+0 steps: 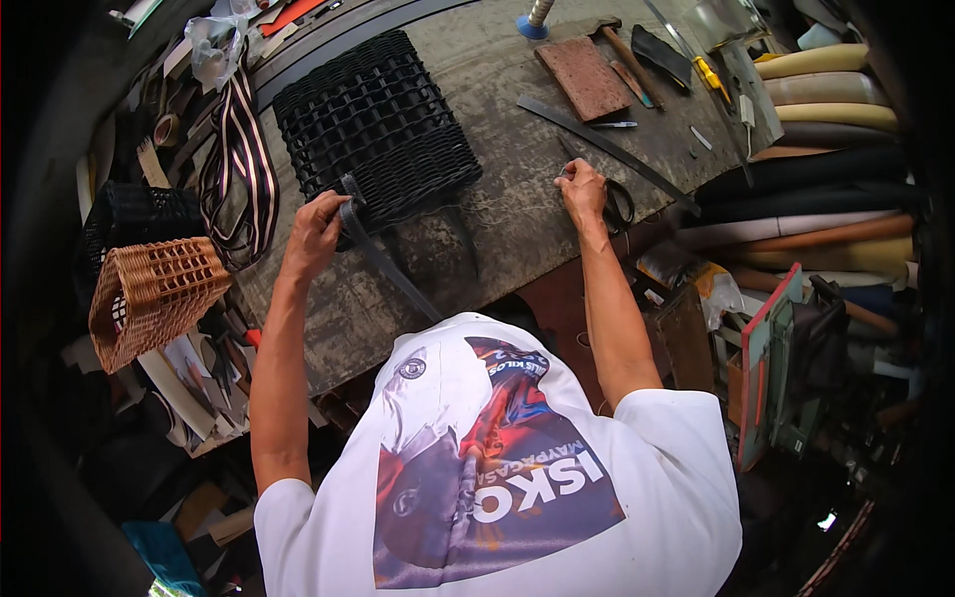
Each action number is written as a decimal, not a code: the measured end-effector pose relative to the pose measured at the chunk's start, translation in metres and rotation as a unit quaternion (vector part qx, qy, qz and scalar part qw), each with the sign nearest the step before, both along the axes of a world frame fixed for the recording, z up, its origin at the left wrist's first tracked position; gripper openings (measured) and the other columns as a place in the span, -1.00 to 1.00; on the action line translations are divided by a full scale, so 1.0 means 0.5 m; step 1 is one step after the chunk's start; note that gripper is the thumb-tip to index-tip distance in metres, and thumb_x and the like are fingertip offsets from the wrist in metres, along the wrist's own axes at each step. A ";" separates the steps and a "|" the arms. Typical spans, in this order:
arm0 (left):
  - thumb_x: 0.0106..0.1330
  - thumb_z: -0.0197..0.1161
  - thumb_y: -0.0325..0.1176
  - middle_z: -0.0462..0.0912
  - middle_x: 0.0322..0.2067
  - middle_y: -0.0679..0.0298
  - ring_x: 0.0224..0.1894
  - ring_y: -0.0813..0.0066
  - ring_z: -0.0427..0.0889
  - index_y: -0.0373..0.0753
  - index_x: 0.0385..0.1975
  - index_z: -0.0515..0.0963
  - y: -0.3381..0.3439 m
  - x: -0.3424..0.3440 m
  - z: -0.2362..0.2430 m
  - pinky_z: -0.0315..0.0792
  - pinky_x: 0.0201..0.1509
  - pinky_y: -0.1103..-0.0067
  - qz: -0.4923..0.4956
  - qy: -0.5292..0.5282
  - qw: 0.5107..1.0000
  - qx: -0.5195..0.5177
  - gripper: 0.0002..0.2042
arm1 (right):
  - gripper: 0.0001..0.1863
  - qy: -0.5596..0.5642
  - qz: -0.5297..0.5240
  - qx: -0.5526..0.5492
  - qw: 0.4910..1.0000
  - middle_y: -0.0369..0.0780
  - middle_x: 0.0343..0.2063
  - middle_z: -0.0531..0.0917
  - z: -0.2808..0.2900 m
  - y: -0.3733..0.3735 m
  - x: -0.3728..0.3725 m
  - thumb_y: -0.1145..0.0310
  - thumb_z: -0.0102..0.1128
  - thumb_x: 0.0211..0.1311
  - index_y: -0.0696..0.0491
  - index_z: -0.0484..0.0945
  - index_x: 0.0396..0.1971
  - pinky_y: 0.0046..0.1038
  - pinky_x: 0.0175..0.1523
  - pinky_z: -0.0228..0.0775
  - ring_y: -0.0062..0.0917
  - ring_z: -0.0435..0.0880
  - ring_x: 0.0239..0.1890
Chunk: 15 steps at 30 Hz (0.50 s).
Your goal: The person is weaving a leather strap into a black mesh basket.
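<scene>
My left hand (pixel 317 223) pinches a dark grey strap (pixel 391 273) beside the lower-left corner of a black woven panel (pixel 368 119); the strap runs down toward the table's front edge. More dark strips hang from the panel's lower side. At the right, my right hand (pixel 586 189) grips black-handled scissors (pixel 619 203), their tips pointing up and left. Just beyond them a long dark flat strip (pixel 607 147) lies diagonally on the worn table (pixel 517 239).
A reddish block (pixel 582 78), hammer (pixel 622 62) and yellow-handled tool (pixel 709 78) lie at the back right. Rolled materials (pixel 816 119) are stacked right of the table. Orange (pixel 159 289) and black (pixel 134 214) woven baskets, plus striped straps (pixel 234 169), crowd the left.
</scene>
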<state>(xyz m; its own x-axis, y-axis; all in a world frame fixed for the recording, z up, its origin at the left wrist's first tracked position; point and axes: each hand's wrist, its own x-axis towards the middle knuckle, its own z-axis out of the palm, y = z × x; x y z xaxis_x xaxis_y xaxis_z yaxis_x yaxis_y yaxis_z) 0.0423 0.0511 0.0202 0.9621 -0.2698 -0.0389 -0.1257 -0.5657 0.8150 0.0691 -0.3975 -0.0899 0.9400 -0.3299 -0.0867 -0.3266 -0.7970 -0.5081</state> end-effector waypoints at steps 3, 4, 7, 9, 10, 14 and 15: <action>0.37 0.15 -0.61 0.47 -0.41 0.23 -0.40 0.44 0.47 -0.42 -0.16 0.59 -0.003 -0.004 0.007 0.37 -0.29 0.50 0.015 0.026 1.000 -0.001 -0.87 | -0.77 0.068 -0.015 -0.078 0.995 -0.03 -0.26 0.77 -0.001 0.020 0.029 0.35 0.47 0.09 0.10 0.69 -0.26 -0.09 -0.02 0.57 -0.04 0.73 -0.11; 0.36 0.15 -0.61 0.47 -0.41 0.22 -0.40 0.43 0.48 -0.42 -0.15 0.59 -0.003 -0.005 0.009 0.37 -0.29 0.50 0.025 0.045 0.999 0.002 -0.87 | -0.76 0.075 -0.015 -0.092 0.993 -0.01 -0.25 0.76 -0.003 0.023 0.031 0.34 0.47 0.09 0.09 0.69 -0.26 -0.08 -0.01 0.57 -0.03 0.74 -0.09; 0.36 0.15 -0.60 0.47 -0.42 0.22 -0.41 0.41 0.48 -0.42 -0.14 0.58 -0.004 -0.005 0.013 0.37 -0.28 0.48 0.015 0.020 0.999 0.037 -0.86 | -0.84 0.065 -0.019 -0.111 0.992 0.00 -0.25 0.76 -0.017 0.028 0.025 0.37 0.34 0.17 0.07 0.70 -0.25 -0.04 0.02 0.56 0.00 0.73 -0.08; 0.36 0.15 -0.60 0.47 -0.42 0.22 -0.42 0.41 0.48 -0.43 -0.14 0.59 -0.003 -0.004 0.013 0.38 -0.28 0.46 0.013 0.011 0.999 0.036 -0.86 | -0.78 0.055 -0.004 -0.076 0.996 0.10 -0.20 0.73 -0.022 0.024 0.018 0.42 0.21 0.20 0.14 0.66 -0.18 -0.03 0.05 0.56 0.08 0.72 -0.08; 0.36 0.15 -0.60 0.47 -0.42 0.22 -0.42 0.41 0.48 -0.43 -0.14 0.59 -0.003 -0.004 0.012 0.38 -0.28 0.46 0.014 0.013 0.999 0.036 -0.86 | -0.77 0.039 -0.012 -0.063 0.997 0.10 -0.20 0.73 -0.024 0.025 0.016 0.42 0.21 0.18 0.15 0.65 -0.17 -0.03 0.05 0.56 0.08 0.72 -0.08; 0.36 0.16 -0.60 0.50 -0.41 0.20 -0.39 0.38 0.52 -0.44 -0.12 0.59 -0.001 -0.008 0.006 0.39 -0.26 0.44 0.009 0.004 0.999 0.037 -0.84 | -0.71 -0.061 0.009 -0.016 0.998 0.08 -0.21 0.73 0.011 0.029 -0.033 0.38 0.17 0.18 0.19 0.61 -0.13 -0.05 0.00 0.55 0.07 0.72 -0.16; 0.35 0.15 -0.61 0.50 -0.40 0.19 -0.39 0.37 0.53 -0.44 -0.11 0.59 -0.001 -0.009 0.003 0.40 -0.26 0.44 0.007 0.000 0.999 0.034 -0.83 | -0.71 -0.099 0.019 0.003 0.995 0.08 -0.22 0.73 0.031 0.033 -0.058 0.38 0.15 0.19 0.19 0.61 -0.13 -0.05 -0.01 0.54 0.07 0.71 -0.18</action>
